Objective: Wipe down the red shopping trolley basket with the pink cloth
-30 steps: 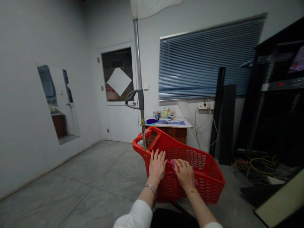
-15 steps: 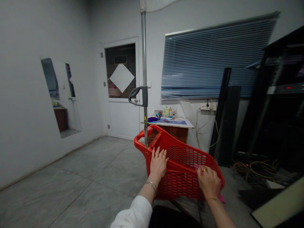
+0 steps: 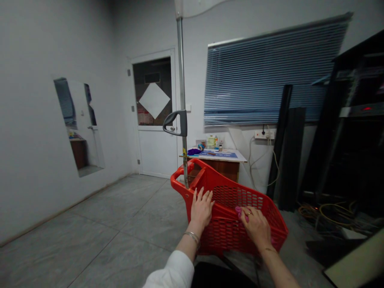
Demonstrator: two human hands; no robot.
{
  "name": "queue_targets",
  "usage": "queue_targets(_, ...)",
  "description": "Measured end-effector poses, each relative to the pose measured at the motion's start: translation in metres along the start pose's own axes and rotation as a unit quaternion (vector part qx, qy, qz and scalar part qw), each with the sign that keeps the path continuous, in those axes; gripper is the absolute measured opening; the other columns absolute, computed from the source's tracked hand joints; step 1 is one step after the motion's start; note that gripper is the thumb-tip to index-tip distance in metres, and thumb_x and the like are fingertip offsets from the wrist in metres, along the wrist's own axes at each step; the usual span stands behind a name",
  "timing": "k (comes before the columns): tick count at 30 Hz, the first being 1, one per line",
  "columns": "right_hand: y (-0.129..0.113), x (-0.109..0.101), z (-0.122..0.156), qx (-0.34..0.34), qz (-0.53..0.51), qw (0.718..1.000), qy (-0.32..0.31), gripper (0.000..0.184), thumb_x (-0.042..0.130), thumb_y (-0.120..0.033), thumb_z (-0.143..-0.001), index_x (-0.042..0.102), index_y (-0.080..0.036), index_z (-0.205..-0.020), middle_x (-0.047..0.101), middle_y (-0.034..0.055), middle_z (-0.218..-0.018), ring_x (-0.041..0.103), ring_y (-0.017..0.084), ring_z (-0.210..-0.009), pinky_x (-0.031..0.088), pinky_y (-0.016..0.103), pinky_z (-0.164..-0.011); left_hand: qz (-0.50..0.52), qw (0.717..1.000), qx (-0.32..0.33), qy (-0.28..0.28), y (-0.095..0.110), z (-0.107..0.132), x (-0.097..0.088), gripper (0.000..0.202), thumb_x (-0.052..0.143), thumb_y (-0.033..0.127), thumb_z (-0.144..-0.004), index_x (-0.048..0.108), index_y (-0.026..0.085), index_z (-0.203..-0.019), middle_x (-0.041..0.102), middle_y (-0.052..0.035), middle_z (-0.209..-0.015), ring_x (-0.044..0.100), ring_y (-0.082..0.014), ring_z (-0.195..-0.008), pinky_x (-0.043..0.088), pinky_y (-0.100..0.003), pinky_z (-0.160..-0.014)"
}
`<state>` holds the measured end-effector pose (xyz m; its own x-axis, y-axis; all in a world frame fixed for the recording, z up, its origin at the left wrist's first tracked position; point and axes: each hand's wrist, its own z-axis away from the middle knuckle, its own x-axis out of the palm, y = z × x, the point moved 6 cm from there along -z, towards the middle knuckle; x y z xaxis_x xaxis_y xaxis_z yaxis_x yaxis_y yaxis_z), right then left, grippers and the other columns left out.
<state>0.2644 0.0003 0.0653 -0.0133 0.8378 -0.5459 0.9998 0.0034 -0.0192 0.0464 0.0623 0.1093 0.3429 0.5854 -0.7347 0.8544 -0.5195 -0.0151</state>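
A red plastic shopping cart (image 3: 222,236) stands in front of me, its perforated basket low and its handle end toward the left. My left hand (image 3: 202,208) lies on the cart's near rim with fingers stretched out, close to the handle. Farther right along that same rim, my right hand (image 3: 256,226) is closed on a pink cloth (image 3: 239,211) pressed against the edge. Part of the cloth is hidden under the hand. A metal pole (image 3: 181,68) with a grey loop grip (image 3: 177,123) rises at the handle end.
Behind the cart is a small table (image 3: 240,157) with bottles and a purple cloth (image 3: 194,152). A white door (image 3: 154,154) and a wall mirror (image 3: 79,128) are to the left. Dark panels (image 3: 292,160), a black rack (image 3: 360,148) and loose cables (image 3: 333,210) stand or lie at the right.
My right hand has slid left along the cart's rim with the pink cloth, nearer to my left hand. My left hand stays in the same place on the rim.
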Motion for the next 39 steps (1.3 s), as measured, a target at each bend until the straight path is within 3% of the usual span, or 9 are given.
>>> queue_targets(4,0.057,-0.007,0.017,0.008,0.031,0.999,0.007,0.027,0.044,-0.027,-0.090,0.071,-0.023,-0.093,0.066,0.0053,-0.094,0.053,0.016,-0.082,0.038,0.030,-0.075,0.004,1.000,-0.002,-0.002,0.002,-0.001,0.003,0.043,0.032,0.042,-0.102,0.048,0.027,-0.140,0.056,0.0015,-0.139,0.032,-0.0222,-0.141,0.017,-0.050,-0.120)
queue_targets(7,0.063,-0.011,0.020,0.022,0.060,0.997,0.031,0.025,0.046,-0.029,-0.090,0.071,-0.021,-0.091,0.066,0.0055,-0.094,0.052,0.017,-0.082,0.036,0.030,-0.075,-0.002,1.000,-0.001,0.000,0.004,0.000,0.004,0.044,0.032,0.042,-0.102,0.047,0.027,-0.141,0.056,0.0010,-0.140,0.031,-0.0230,-0.141,0.018,-0.051,-0.119)
queue_targets(16,-0.070,0.006,-0.025,-0.021,0.003,0.999,0.045,0.025,0.047,-0.031,-0.093,0.069,-0.023,-0.099,0.067,0.0038,-0.099,0.052,0.016,-0.088,0.036,0.029,-0.079,0.005,1.000,0.005,0.010,0.005,0.000,0.001,0.042,0.034,0.041,-0.101,0.050,0.028,-0.139,0.057,0.0020,-0.138,0.032,-0.0249,-0.141,0.021,-0.052,-0.119)
queue_targets(19,-0.086,0.007,-0.030,-0.028,-0.029,0.998,0.048,0.026,0.046,-0.030,-0.093,0.068,-0.023,-0.105,0.066,0.0053,-0.104,0.053,0.017,-0.093,0.038,0.030,-0.083,0.008,1.000,0.008,0.007,0.004,0.001,0.000,0.042,0.035,0.042,-0.101,0.051,0.029,-0.138,0.058,0.0019,-0.138,0.033,-0.0244,-0.141,0.020,-0.052,-0.119)
queue_targets(22,-0.066,0.007,-0.021,-0.034,-0.044,0.998,0.034,0.027,0.044,-0.030,-0.093,0.068,-0.023,-0.106,0.066,0.0053,-0.103,0.054,0.017,-0.091,0.039,0.029,-0.083,0.011,1.000,0.008,0.000,0.003,0.001,-0.001,0.043,0.037,0.045,-0.100,0.049,0.030,-0.139,0.059,0.0018,-0.137,0.034,-0.0239,-0.140,0.021,-0.052,-0.118)
queue_targets(29,0.051,-0.004,0.020,-0.003,-0.008,1.000,0.003,0.031,0.043,-0.031,-0.088,0.070,-0.024,-0.100,0.066,0.0074,-0.097,0.054,0.018,-0.085,0.041,0.032,-0.079,0.026,1.000,0.003,-0.007,0.003,0.001,0.000,0.043,0.039,0.046,-0.099,0.050,0.030,-0.138,0.059,0.0024,-0.137,0.035,-0.0237,-0.139,0.019,-0.052,-0.119)
queue_targets(32,0.078,-0.010,0.032,0.019,0.012,0.999,0.023,0.031,0.043,-0.031,-0.087,0.071,-0.024,-0.099,0.066,0.0083,-0.096,0.055,0.019,-0.084,0.041,0.033,-0.078,0.034,0.999,0.003,0.001,0.005,0.001,0.000,0.044,0.038,0.046,-0.100,0.049,0.030,-0.139,0.058,0.0018,-0.137,0.034,-0.0245,-0.140,0.019,-0.053,-0.119)
queue_targets(35,0.071,-0.015,0.032,0.065,0.066,0.994,0.063,0.031,0.045,-0.034,-0.089,0.071,-0.020,-0.097,0.066,0.0085,-0.095,0.054,0.019,-0.082,0.039,0.033,-0.074,0.037,0.999,0.002,0.007,0.007,0.001,0.000,0.044,0.037,0.045,-0.100,0.050,0.029,-0.139,0.058,0.0015,-0.137,0.033,-0.0253,-0.140,0.018,-0.053,-0.119)
queue_targets(39,0.002,-0.012,0.008,0.052,0.078,0.993,0.066,0.027,0.046,-0.033,-0.092,0.070,-0.021,-0.099,0.068,0.0052,-0.096,0.053,0.017,-0.081,0.036,0.031,-0.072,0.036,0.999,-0.001,0.011,0.007,0.001,0.001,0.042,0.038,0.044,-0.100,0.052,0.029,-0.137,0.060,0.0016,-0.135,0.033,-0.0254,-0.140,0.019,-0.053,-0.119)
